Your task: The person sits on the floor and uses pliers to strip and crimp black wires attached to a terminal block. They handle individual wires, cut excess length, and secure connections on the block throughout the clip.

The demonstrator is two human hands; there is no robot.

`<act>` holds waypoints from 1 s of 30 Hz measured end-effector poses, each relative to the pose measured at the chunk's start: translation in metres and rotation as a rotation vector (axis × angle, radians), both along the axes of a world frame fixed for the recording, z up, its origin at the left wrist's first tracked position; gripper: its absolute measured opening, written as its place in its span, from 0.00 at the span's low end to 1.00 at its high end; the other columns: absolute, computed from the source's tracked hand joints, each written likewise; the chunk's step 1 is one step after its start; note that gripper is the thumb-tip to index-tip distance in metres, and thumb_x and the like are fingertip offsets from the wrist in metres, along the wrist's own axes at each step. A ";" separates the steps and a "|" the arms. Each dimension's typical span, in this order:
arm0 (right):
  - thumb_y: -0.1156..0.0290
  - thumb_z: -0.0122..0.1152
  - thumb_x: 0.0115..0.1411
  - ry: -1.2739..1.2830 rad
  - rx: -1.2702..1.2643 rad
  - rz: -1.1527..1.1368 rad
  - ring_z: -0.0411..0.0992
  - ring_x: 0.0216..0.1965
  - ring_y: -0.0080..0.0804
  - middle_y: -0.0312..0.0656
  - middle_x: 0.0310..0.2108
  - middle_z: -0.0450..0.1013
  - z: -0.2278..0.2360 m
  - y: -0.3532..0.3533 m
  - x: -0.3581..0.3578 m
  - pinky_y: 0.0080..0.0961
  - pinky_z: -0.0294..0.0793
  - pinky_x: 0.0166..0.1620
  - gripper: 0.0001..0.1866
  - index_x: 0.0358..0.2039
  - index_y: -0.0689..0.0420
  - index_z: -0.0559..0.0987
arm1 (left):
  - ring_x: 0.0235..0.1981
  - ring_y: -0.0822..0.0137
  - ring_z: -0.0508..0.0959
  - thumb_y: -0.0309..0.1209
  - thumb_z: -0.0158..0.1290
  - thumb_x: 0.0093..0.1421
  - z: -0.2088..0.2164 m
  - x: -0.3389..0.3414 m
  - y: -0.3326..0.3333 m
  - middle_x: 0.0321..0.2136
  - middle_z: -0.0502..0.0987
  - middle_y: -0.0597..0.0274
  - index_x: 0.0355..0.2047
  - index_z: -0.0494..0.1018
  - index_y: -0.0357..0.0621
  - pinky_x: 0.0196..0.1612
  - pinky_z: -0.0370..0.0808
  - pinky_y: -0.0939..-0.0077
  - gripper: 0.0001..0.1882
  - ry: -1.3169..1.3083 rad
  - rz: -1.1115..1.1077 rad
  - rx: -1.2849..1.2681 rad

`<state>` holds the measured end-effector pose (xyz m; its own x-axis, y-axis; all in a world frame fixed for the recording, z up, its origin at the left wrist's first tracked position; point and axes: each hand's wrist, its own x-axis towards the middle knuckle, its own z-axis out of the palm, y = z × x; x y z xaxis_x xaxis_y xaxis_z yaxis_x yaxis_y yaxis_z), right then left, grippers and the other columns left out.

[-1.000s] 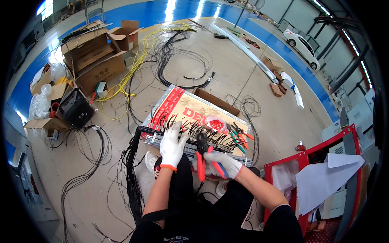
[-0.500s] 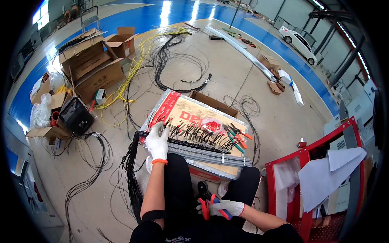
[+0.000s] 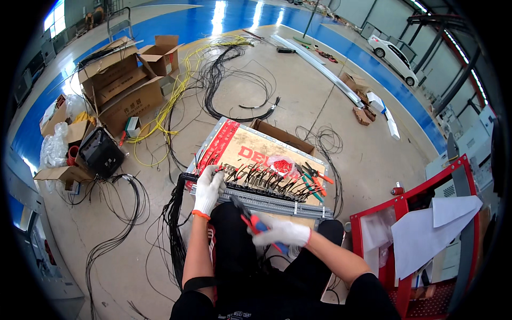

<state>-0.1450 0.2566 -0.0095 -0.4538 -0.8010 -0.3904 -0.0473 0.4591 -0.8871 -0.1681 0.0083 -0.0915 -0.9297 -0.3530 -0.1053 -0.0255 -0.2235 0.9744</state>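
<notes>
My left hand, in a white glove, is closed at the left end of a row of short black wires, pinching one wire; a red tip shows by its fingers. My right hand, also gloved, is wrapped round a crimping tool with red and blue handles. The tool's dark head points up and left, above my thigh and near the left wrist. The wires rise from a grey slotted strip along the near side of a box. A bundle of black cable hangs off its left side.
On the box lie a clear bag of small red pieces, green-handled pliers and orange-handled cutters. Cardboard boxes, yellow cable and black cable coils lie beyond. A red metal frame stands at right.
My right hand has lifted the crimping tool from near my lap, up and left toward the left hand. The left hand has shifted slightly nearer me, its fingers now closed at the wires.
</notes>
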 end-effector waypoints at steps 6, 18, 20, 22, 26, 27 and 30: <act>0.58 0.66 0.57 -0.465 -0.102 -0.351 0.73 0.30 0.21 0.37 0.31 0.74 -0.004 -0.036 -0.056 0.18 0.72 0.33 0.19 0.41 0.58 0.74 | 0.19 0.81 0.67 0.28 0.55 0.63 -0.003 -0.008 0.012 0.25 0.72 0.69 0.48 0.70 0.39 0.21 0.63 0.84 0.14 0.094 0.071 -0.073; 0.59 0.69 0.53 -0.395 0.057 -0.365 0.70 0.27 0.20 0.35 0.31 0.73 0.007 -0.057 -0.077 0.19 0.69 0.31 0.21 0.42 0.57 0.74 | 0.36 0.73 0.77 0.31 0.58 0.62 -0.023 -0.013 0.011 0.34 0.80 0.58 0.43 0.78 0.31 0.41 0.73 0.78 0.15 0.066 0.181 -0.118; 0.60 0.67 0.54 -0.357 0.086 -0.350 0.71 0.32 0.19 0.38 0.35 0.74 0.008 -0.058 -0.077 0.16 0.69 0.34 0.20 0.41 0.60 0.75 | 0.36 0.71 0.78 0.30 0.58 0.61 -0.020 -0.014 0.014 0.34 0.80 0.55 0.42 0.78 0.31 0.42 0.73 0.77 0.14 0.052 0.185 -0.121; 0.60 0.67 0.54 -0.264 0.135 -0.314 0.72 0.34 0.19 0.39 0.37 0.75 0.008 -0.059 -0.077 0.17 0.70 0.36 0.21 0.41 0.61 0.76 | 0.36 0.70 0.78 0.30 0.58 0.60 -0.021 -0.016 0.016 0.34 0.80 0.54 0.41 0.79 0.32 0.41 0.73 0.76 0.13 0.052 0.211 -0.217; 0.54 0.64 0.49 0.188 0.262 -0.178 0.74 0.29 0.34 0.47 0.32 0.74 0.002 -0.062 -0.076 0.31 0.73 0.32 0.29 0.44 0.64 0.72 | 0.35 0.68 0.79 0.30 0.59 0.60 -0.021 -0.014 0.022 0.34 0.80 0.53 0.40 0.80 0.35 0.40 0.73 0.75 0.12 0.061 0.272 -0.293; 0.55 0.64 0.49 0.233 0.323 -0.161 0.75 0.30 0.36 0.48 0.31 0.74 0.002 -0.066 -0.076 0.32 0.74 0.33 0.29 0.44 0.64 0.71 | 0.35 0.73 0.77 0.30 0.58 0.62 -0.021 -0.012 0.020 0.34 0.80 0.57 0.42 0.78 0.29 0.41 0.73 0.78 0.14 0.054 0.245 -0.330; 0.58 0.60 0.50 0.373 0.368 -0.200 0.77 0.33 0.50 0.57 0.29 0.75 -0.007 -0.069 -0.069 0.40 0.75 0.39 0.26 0.44 0.63 0.72 | 0.35 0.72 0.77 0.30 0.58 0.61 -0.012 -0.011 0.024 0.34 0.80 0.57 0.41 0.78 0.30 0.41 0.73 0.77 0.13 0.076 0.243 -0.332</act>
